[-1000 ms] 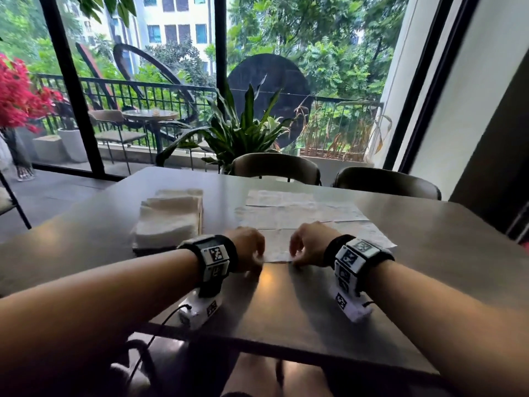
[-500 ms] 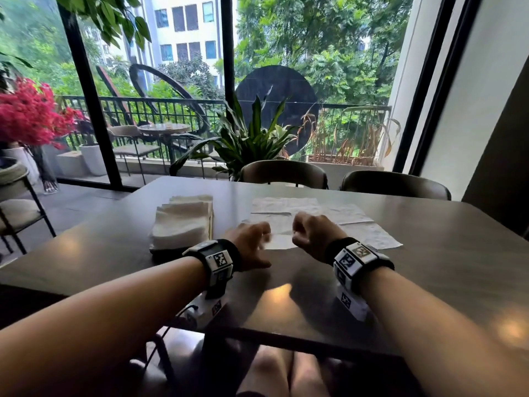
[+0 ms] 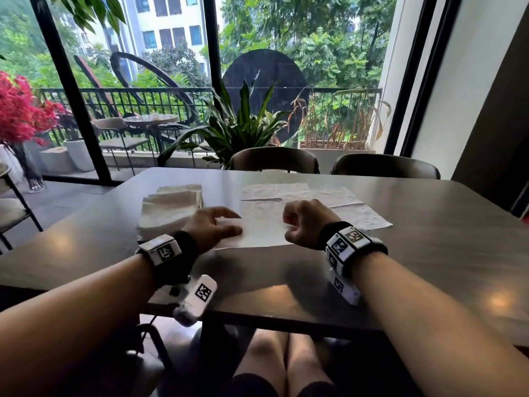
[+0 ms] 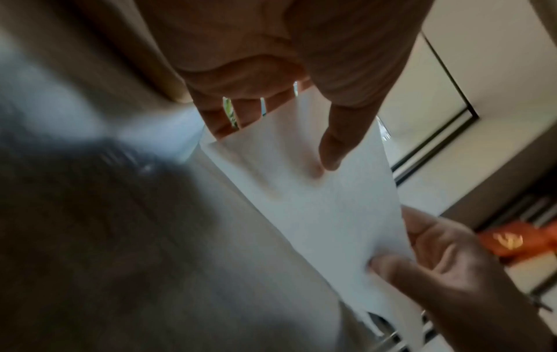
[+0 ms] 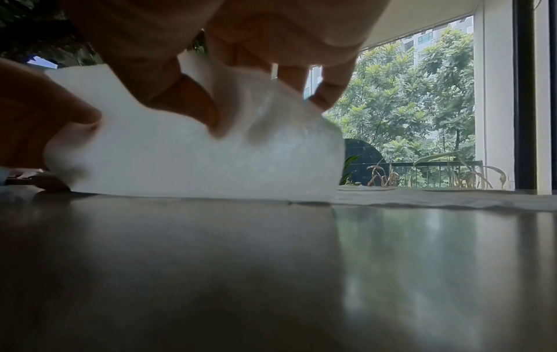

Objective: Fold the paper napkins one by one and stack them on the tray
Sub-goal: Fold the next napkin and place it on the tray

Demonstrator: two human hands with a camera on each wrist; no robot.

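Observation:
A white paper napkin [image 3: 263,227] lies in front of me on the dark table [image 3: 429,253], and both hands hold it. My left hand [image 3: 240,223] pinches its left side, thumb [image 4: 328,159] on top and fingers behind the sheet [image 4: 325,214]. On the right side, my right hand [image 3: 287,224] pinches the raised edge [image 5: 180,162] between thumb and fingers [image 5: 217,126], while the lower edge stays on the table. A stack of folded napkins [image 3: 169,207] sits to the left. The tray under it is almost hidden.
More flat napkins [image 3: 300,193] [image 3: 363,216] are spread behind and to the right of the held one. Two chairs [image 3: 274,159] [image 3: 383,167] stand at the far edge, with a potted plant [image 3: 240,127] behind. Bare tabletop lies near me and to the right.
Both hands have lifted the napkin's near edge off the table and carried it a little away from me. The head view has tilted up.

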